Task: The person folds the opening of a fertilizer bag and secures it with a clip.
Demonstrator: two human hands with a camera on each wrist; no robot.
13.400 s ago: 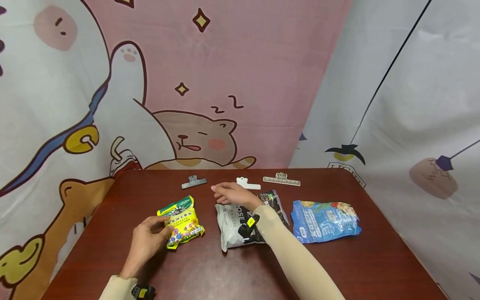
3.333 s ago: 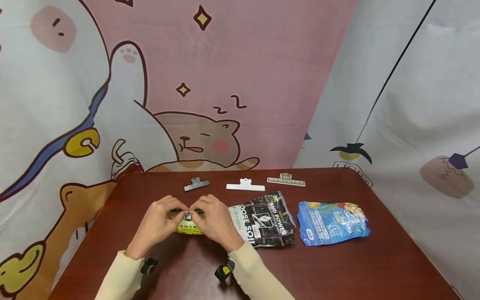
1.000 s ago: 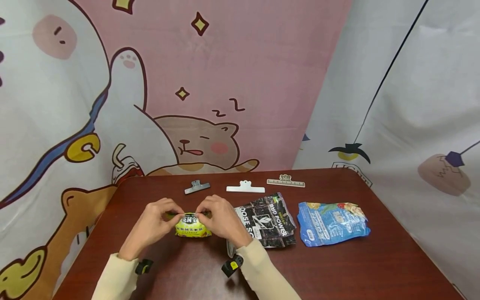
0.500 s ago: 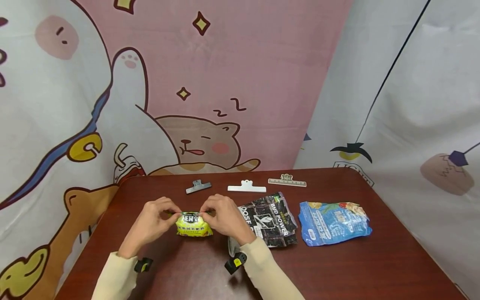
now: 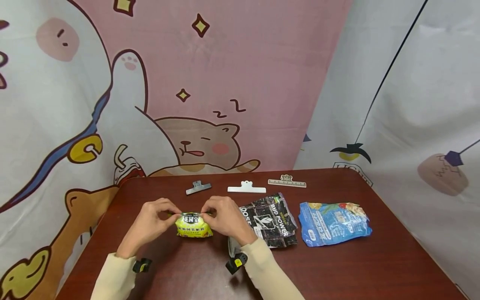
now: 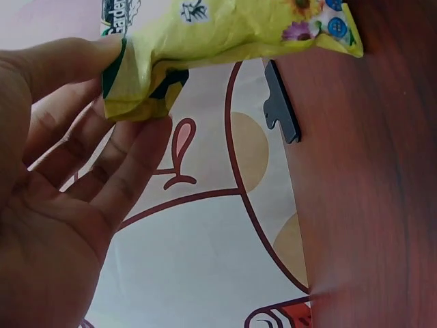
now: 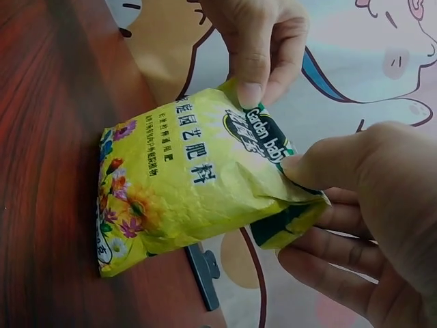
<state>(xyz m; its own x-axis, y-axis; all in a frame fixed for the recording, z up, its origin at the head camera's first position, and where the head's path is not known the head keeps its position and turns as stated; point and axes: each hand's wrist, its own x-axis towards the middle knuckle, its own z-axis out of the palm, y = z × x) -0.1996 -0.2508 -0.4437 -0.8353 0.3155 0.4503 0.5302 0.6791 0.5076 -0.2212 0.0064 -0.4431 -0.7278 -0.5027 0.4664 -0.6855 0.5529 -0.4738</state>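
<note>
Between my two hands, in the head view, stands a small yellow fertilizer bag [image 5: 193,230] with a green top printed "Garden baby". My left hand [image 5: 153,221] pinches one top corner, thumb on the printed face and fingers behind. The other top corner is pinched by my right hand [image 5: 224,217] in the same way. Seen in the right wrist view, the top of the fertilizer bag [image 7: 171,184] is folded backward, its green edge [image 7: 280,229] tucked behind. The left wrist view shows the folded corner [image 6: 133,92] between thumb and fingers.
A black "Bud Power" soil bag [image 5: 268,221] lies right beside my right forearm, partly hidden by it. Farther right lies a blue bag [image 5: 335,225]. Along the table's back edge are a grey clip [image 5: 198,188], a white clip [image 5: 246,187] and a patterned ruler-like clip [image 5: 287,181].
The fertilizer bag, flat under my left hand at first, now stands with both hands at its top. My right hand came back from the white clip. Lately the hands spread slightly apart.
</note>
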